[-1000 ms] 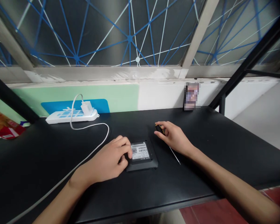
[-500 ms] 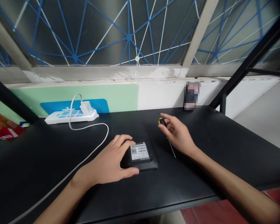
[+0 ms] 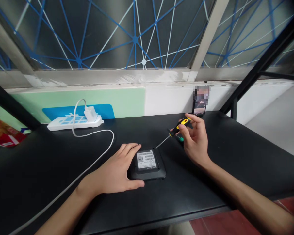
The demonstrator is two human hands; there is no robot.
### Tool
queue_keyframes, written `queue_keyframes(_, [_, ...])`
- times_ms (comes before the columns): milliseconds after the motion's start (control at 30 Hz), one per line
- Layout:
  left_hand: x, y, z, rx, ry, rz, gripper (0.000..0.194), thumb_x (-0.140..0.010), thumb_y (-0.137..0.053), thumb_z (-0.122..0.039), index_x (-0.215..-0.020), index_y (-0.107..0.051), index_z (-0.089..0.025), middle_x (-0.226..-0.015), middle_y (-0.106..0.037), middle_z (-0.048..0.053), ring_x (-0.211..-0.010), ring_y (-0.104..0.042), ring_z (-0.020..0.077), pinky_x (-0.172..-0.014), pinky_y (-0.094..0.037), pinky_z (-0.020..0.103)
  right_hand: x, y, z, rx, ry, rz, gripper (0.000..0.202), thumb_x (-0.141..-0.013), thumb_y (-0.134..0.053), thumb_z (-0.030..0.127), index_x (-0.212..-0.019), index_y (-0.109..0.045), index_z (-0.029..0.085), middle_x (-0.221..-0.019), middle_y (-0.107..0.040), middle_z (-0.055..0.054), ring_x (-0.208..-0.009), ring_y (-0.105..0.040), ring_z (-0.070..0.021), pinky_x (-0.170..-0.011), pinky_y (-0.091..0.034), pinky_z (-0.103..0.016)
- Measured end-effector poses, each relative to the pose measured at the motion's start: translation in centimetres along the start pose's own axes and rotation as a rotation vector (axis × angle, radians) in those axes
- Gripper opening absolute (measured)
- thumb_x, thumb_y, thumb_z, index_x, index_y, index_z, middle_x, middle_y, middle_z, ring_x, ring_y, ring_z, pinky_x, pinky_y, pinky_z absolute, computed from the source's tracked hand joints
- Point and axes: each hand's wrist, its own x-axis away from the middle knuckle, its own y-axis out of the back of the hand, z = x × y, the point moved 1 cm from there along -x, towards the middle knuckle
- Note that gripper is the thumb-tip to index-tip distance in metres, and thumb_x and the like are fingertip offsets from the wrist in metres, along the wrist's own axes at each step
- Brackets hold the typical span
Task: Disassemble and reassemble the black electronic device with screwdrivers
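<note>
A flat black electronic device (image 3: 148, 174) with a white printed label (image 3: 146, 159) lies on the black table. My left hand (image 3: 119, 168) spans its left side, fingers along the far edge and thumb by the near edge, steadying it. Between the thumb and fingers of my right hand (image 3: 194, 138) is a screwdriver (image 3: 180, 126) with a black and yellow handle. Its thin shaft slants down left, the tip at the device's far right corner; contact is too small to make out. A small green piece (image 3: 181, 139) shows beside my right fingers, partly hidden.
A white power strip (image 3: 63, 123) with a plugged-in charger (image 3: 90, 113) stands against the wall. Its white cable (image 3: 98, 160) runs across the table's left side. A phone (image 3: 200, 101) leans at the back right, and a red packet (image 3: 8, 135) lies far left.
The screwdriver has been turned in my right hand, from shaft toward me to shaft pointing left, its tip now at the device's corner. My left hand has barely moved.
</note>
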Motion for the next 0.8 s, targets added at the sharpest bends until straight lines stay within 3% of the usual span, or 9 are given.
queue_keyframes(433, [-0.2, 0.2, -0.2, 0.033, 0.01, 0.046, 0.098, -0.074, -0.081, -0.043, -0.154, -0.028, -0.022, -0.154, -0.039, 0.014, -0.141, -0.036, 0.0373, -0.116, -0.036, 0.057, 0.0, 0.0, 0.4, -0.001, 0.014, 0.003, 0.035, -0.092, -0.064, 0.037, -0.124, -0.049, 0.033, -0.109, -0.056, -0.005, -0.08, -0.071, -0.0207, -0.075, -0.062, -0.04])
queue_keyframes(633, [-0.1, 0.4, -0.5, 0.005, 0.035, 0.077, 0.095, -0.076, -0.079, -0.046, -0.153, -0.028, -0.023, -0.155, -0.037, 0.012, -0.142, -0.036, 0.0352, -0.118, -0.036, 0.053, -0.1, -0.1, -0.2, -0.064, 0.085, -0.015, 0.036, -0.091, -0.067, 0.034, -0.123, -0.052, 0.031, -0.099, -0.057, -0.001, -0.068, -0.068, -0.0151, -0.067, -0.063, -0.037])
queue_keyframes(800, [-0.2, 0.4, -0.6, -0.023, 0.045, 0.091, 0.096, -0.076, -0.078, -0.048, -0.154, -0.028, -0.023, -0.156, -0.036, 0.012, -0.144, -0.034, 0.0346, -0.119, -0.035, 0.053, 0.0, -0.2, -0.6, -0.082, 0.078, 0.004, 0.035, -0.092, -0.066, 0.031, -0.124, -0.052, 0.031, -0.098, -0.057, 0.0, -0.072, -0.07, -0.0155, -0.067, -0.064, -0.036])
